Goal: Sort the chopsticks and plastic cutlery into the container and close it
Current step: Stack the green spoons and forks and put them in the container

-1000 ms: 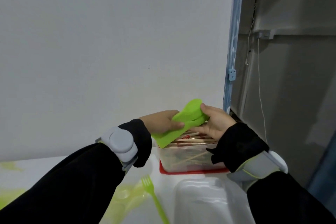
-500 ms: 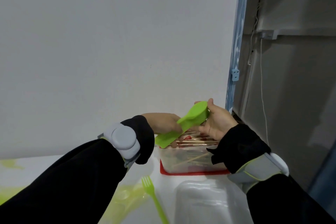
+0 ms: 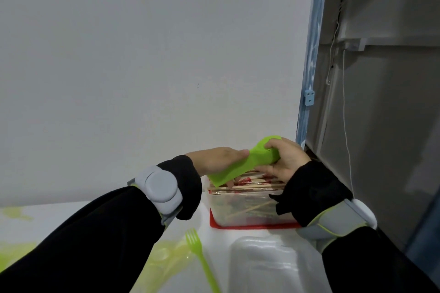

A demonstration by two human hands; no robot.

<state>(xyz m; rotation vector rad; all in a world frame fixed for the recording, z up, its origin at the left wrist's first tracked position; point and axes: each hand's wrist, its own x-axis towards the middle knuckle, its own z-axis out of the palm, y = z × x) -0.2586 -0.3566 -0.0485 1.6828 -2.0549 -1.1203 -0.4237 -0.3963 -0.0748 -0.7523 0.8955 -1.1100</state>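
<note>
Both hands, the left (image 3: 217, 160) at the handle end and the right (image 3: 284, 159) curled round the bowl end, hold a green spoon stack (image 3: 240, 164) above the chopstick-filled container (image 3: 247, 207); light, stiff, probably slippery, best gripped at both ends.

Bare wall (image 3: 142, 66), grey cabinet (image 3: 385, 126)

A white cable (image 3: 345, 102) hangs down the cabinet; a small blue bracket (image 3: 309, 97) sits on its edge strip.
</note>
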